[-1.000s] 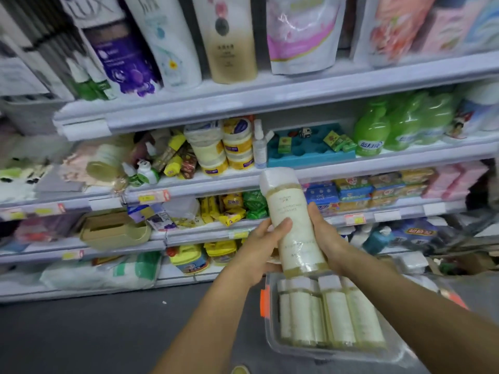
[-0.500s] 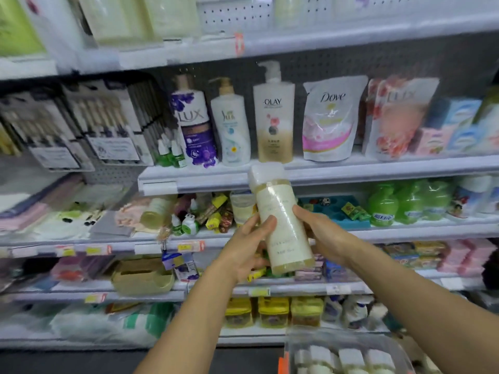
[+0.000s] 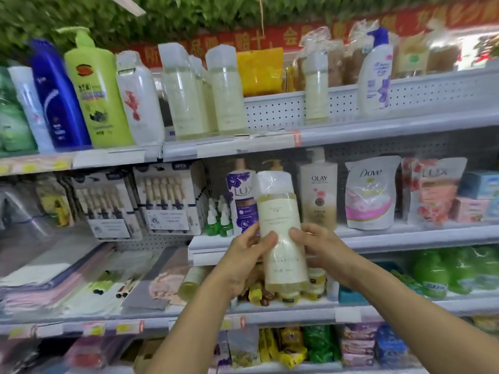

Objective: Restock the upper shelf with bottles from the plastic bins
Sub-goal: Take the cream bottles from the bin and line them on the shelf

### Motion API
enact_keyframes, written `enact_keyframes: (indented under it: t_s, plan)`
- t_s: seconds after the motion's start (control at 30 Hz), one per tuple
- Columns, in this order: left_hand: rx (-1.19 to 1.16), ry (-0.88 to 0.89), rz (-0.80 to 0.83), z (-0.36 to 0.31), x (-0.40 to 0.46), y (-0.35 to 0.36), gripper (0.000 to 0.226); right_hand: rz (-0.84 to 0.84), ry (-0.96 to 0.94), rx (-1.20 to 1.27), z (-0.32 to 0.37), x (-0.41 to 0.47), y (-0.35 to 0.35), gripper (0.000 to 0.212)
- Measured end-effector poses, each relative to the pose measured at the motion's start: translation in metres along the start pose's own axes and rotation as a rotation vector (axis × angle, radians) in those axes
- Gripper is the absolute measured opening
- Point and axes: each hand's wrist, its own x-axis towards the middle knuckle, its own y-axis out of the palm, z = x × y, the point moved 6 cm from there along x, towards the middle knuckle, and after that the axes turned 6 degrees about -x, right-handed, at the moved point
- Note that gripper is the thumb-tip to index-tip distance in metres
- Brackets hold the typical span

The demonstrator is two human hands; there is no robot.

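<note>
we have lifted the bottle (image 3: 280, 230) higher, and now the upper shelf (image 3: 351, 134) shows. our left hand (image 3: 247, 255) and right hand (image 3: 317, 245) both hold it, with a green leaf wall (image 3: 162, 17) above.

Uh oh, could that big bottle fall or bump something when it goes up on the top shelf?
Maybe. The bottle is wrapped in shiny plastic, so it might slip from the left hand and right hand. The gap on the upper shelf sits between matching bottles and a single bottle, so sliding it in could knock one over.
</note>
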Motion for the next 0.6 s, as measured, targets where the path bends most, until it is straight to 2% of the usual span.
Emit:
enact_keyframes:
  t_s: [0.1,0.27,0.4,0.6]
  plan:
    - [0.042,0.051,0.003,-0.023,-0.001,-0.016,0.054,-0.022,-0.045,-0.016,0.018,0.008,0.015,0.058]
    - [0.067,0.142,0.011,-0.062,-0.001,-0.042,0.060,-0.047,-0.161,-0.037,0.053,0.021,0.041,0.055]
    - [0.044,0.162,0.017,-0.093,-0.003,-0.060,0.063,-0.062,-0.212,-0.043,0.081,0.030,0.059,0.061]
    - [0.050,0.212,0.033,-0.127,-0.001,-0.079,0.062,-0.063,-0.254,-0.019,0.110,0.046,0.076,0.058]
